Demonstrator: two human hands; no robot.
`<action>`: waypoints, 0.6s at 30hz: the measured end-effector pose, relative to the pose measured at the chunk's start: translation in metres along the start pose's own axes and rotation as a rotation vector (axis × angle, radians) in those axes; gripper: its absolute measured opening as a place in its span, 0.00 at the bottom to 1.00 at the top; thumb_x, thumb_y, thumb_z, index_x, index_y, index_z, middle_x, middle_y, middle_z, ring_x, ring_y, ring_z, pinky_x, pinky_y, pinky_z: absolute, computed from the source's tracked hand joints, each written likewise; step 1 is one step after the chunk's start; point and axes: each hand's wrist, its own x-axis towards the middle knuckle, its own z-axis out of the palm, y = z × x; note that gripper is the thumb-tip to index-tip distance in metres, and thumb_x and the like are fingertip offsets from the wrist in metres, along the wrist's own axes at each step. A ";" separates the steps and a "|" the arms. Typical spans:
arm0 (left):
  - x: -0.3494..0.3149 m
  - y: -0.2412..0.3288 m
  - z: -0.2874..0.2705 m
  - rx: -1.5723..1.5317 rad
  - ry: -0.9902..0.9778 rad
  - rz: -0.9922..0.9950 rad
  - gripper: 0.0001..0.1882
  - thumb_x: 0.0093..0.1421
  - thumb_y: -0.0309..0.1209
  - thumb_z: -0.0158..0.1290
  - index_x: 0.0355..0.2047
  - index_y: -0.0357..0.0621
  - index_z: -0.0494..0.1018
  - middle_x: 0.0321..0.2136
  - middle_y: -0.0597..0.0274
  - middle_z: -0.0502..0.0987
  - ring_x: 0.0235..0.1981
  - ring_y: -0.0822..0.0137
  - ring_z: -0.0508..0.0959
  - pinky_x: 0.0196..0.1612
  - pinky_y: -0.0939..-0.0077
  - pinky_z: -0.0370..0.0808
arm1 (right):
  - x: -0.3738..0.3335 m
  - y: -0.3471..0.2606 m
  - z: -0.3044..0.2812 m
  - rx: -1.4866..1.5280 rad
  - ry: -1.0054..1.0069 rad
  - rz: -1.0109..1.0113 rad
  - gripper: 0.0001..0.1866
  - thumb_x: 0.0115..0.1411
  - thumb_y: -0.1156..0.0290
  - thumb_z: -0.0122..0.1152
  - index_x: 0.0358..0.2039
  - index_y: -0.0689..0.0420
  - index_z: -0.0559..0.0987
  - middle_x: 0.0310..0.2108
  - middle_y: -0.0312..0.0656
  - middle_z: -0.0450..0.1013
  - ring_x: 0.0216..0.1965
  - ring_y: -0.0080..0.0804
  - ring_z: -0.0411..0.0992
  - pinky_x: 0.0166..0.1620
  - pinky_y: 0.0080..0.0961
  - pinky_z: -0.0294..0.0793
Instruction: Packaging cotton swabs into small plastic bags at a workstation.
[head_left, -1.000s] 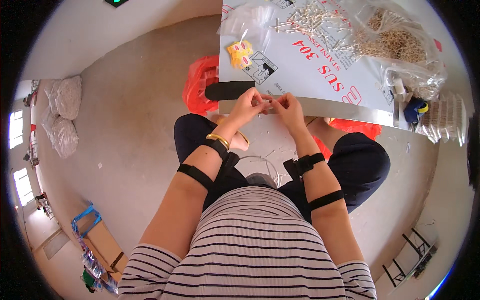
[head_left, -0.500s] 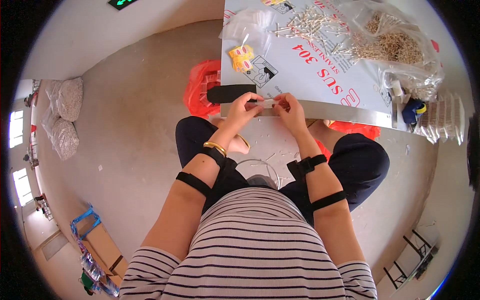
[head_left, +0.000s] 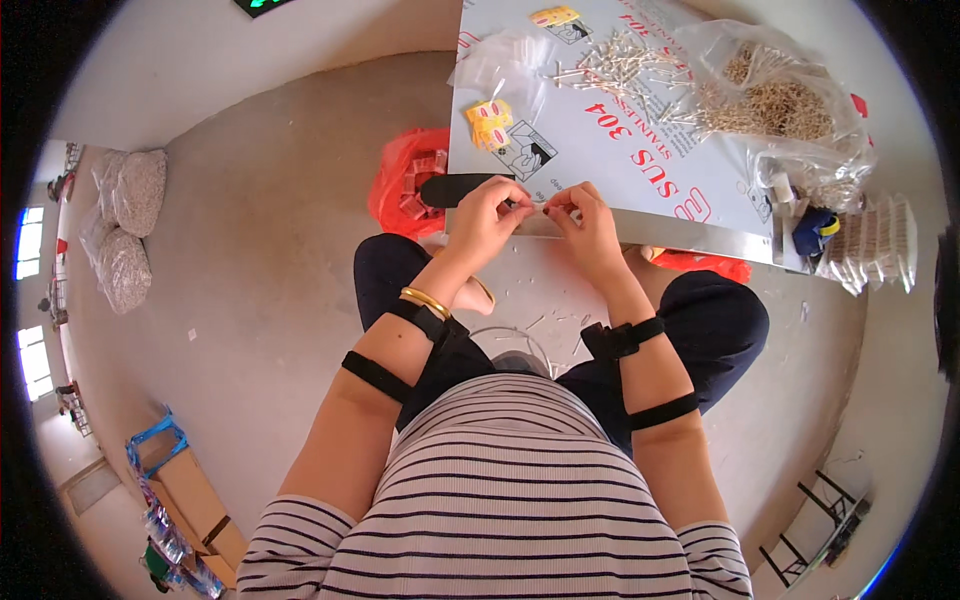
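My left hand [head_left: 490, 217] and my right hand [head_left: 588, 228] meet at the front edge of the table, fingertips pinched and almost touching. Between them is a small whitish, see-through plastic piece [head_left: 540, 208], mostly covered by the fingers. Both hands are closed. Beside my left hand lies a long black rounded strip [head_left: 462, 188] along the table edge. Farther back on the table [head_left: 570, 150] are yellow printed cards [head_left: 490, 125], a stack of clear plastic bags [head_left: 505, 65] and a loose heap of cotton swabs [head_left: 625, 65].
A big clear bag of brown-tipped swabs [head_left: 790, 105] lies open at the back right. Rows of clear packs [head_left: 880, 240] stand by the right corner, next to a dark blue and yellow object [head_left: 815, 232]. A red bag [head_left: 405, 190] with small clear packs hangs at the left.
My fingertips have come closer together, covering more of the plastic piece. The whole view has shifted slightly, and more of the red bag's contents shows.
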 end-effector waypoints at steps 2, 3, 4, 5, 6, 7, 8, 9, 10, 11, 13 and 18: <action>-0.001 -0.001 0.000 -0.009 0.000 -0.019 0.04 0.59 0.19 0.61 0.34 0.37 0.77 0.42 0.60 0.82 0.32 0.74 0.82 0.34 0.78 0.79 | 0.000 0.002 0.001 0.033 0.008 0.013 0.06 0.58 0.75 0.68 0.36 0.62 0.82 0.37 0.46 0.74 0.36 0.38 0.77 0.41 0.32 0.76; -0.005 -0.005 0.003 -0.088 0.002 -0.046 0.04 0.61 0.22 0.61 0.33 0.36 0.75 0.38 0.61 0.82 0.30 0.72 0.83 0.32 0.77 0.78 | -0.001 0.005 0.004 0.036 0.006 0.050 0.07 0.58 0.75 0.69 0.36 0.62 0.81 0.37 0.46 0.75 0.36 0.38 0.77 0.41 0.32 0.76; -0.009 -0.007 0.005 -0.168 0.003 -0.074 0.06 0.63 0.24 0.61 0.32 0.36 0.74 0.35 0.61 0.82 0.28 0.70 0.84 0.30 0.76 0.78 | -0.004 0.008 0.007 0.039 0.004 0.089 0.07 0.58 0.75 0.69 0.36 0.63 0.81 0.36 0.46 0.75 0.37 0.37 0.77 0.41 0.31 0.76; -0.012 -0.010 0.008 -0.168 0.004 -0.072 0.06 0.63 0.24 0.61 0.32 0.36 0.74 0.35 0.61 0.82 0.28 0.70 0.84 0.30 0.76 0.78 | -0.006 0.011 0.010 0.038 0.004 0.087 0.07 0.58 0.75 0.69 0.36 0.63 0.81 0.36 0.46 0.75 0.37 0.37 0.77 0.41 0.31 0.76; -0.014 -0.012 0.011 -0.294 -0.022 -0.118 0.07 0.64 0.24 0.59 0.33 0.36 0.71 0.34 0.61 0.82 0.27 0.69 0.84 0.30 0.76 0.78 | -0.008 0.014 0.012 0.084 0.011 0.091 0.07 0.58 0.75 0.69 0.36 0.63 0.81 0.36 0.46 0.76 0.36 0.36 0.77 0.41 0.31 0.76; -0.016 -0.012 0.013 -0.422 -0.052 -0.167 0.08 0.65 0.23 0.58 0.33 0.36 0.69 0.33 0.61 0.82 0.27 0.69 0.84 0.30 0.76 0.78 | -0.010 0.016 0.013 0.131 0.018 0.098 0.07 0.58 0.75 0.69 0.36 0.63 0.80 0.36 0.46 0.77 0.36 0.35 0.77 0.41 0.31 0.76; -0.017 -0.012 0.014 -0.422 -0.053 -0.167 0.08 0.65 0.23 0.58 0.33 0.36 0.69 0.33 0.61 0.82 0.27 0.69 0.84 0.30 0.76 0.78 | -0.011 0.017 0.014 0.131 0.019 0.099 0.07 0.58 0.75 0.69 0.36 0.63 0.80 0.36 0.46 0.77 0.36 0.35 0.77 0.41 0.31 0.76; -0.018 -0.011 0.014 -0.400 -0.074 -0.223 0.08 0.66 0.23 0.57 0.34 0.37 0.67 0.33 0.60 0.82 0.28 0.69 0.84 0.29 0.77 0.78 | -0.011 0.018 0.014 0.139 0.019 0.065 0.07 0.59 0.76 0.68 0.36 0.63 0.80 0.36 0.46 0.78 0.36 0.34 0.78 0.41 0.30 0.76; -0.018 -0.011 0.014 -0.376 -0.092 -0.280 0.08 0.67 0.23 0.56 0.36 0.38 0.66 0.34 0.59 0.82 0.28 0.70 0.84 0.29 0.77 0.78 | -0.011 0.016 0.014 0.148 0.016 0.030 0.06 0.59 0.76 0.67 0.36 0.63 0.80 0.35 0.46 0.79 0.35 0.33 0.78 0.41 0.29 0.76; -0.018 -0.010 0.014 -0.376 -0.092 -0.281 0.08 0.67 0.23 0.56 0.36 0.38 0.66 0.34 0.59 0.82 0.28 0.70 0.84 0.29 0.77 0.78 | -0.011 0.014 0.013 0.148 0.015 0.031 0.06 0.59 0.76 0.67 0.36 0.63 0.80 0.35 0.46 0.79 0.35 0.33 0.78 0.41 0.29 0.76; -0.016 -0.007 0.013 -0.347 -0.062 -0.214 0.08 0.68 0.23 0.55 0.38 0.39 0.65 0.34 0.57 0.81 0.29 0.73 0.83 0.28 0.80 0.78 | -0.010 0.006 0.008 0.121 0.012 0.071 0.05 0.60 0.77 0.65 0.35 0.63 0.79 0.35 0.45 0.81 0.34 0.33 0.77 0.41 0.28 0.76; -0.015 0.020 -0.003 -0.330 -0.018 -0.150 0.15 0.63 0.31 0.63 0.44 0.39 0.69 0.35 0.57 0.80 0.26 0.73 0.80 0.28 0.78 0.77 | -0.011 -0.008 -0.017 0.205 0.032 0.162 0.04 0.64 0.77 0.62 0.37 0.63 0.78 0.34 0.41 0.80 0.35 0.26 0.75 0.43 0.24 0.75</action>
